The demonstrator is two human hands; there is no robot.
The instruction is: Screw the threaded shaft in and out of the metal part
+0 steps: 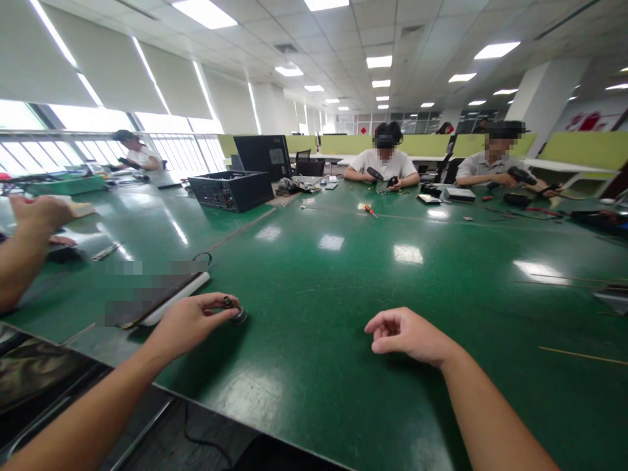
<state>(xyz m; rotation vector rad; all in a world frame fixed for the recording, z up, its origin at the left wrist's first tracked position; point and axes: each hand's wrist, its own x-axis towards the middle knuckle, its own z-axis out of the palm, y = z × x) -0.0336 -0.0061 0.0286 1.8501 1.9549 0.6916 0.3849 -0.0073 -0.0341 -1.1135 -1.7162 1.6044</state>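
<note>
Between the thumb and fingers of my left hand (191,322) is a small dark metal part with a round base and a narrow stem (239,316). Its base is at the green tabletop (304,366); its exact kind is too small to make out. Just beyond my left wrist lies a flat device with a dark top and a white edge (171,297), partly blurred out. My right hand (407,337) hovers over the tabletop, fingers loosely curved and thumb apart from them, with nothing held. A wide stretch of table separates the hands.
Another person's arm (29,242) reaches in from the left. A black computer case (230,190) stands at the back left. Beyond the middle lies an orange screwdriver (369,210). Two people across the table handle dark tools, and a thin stick (581,355) lies at right.
</note>
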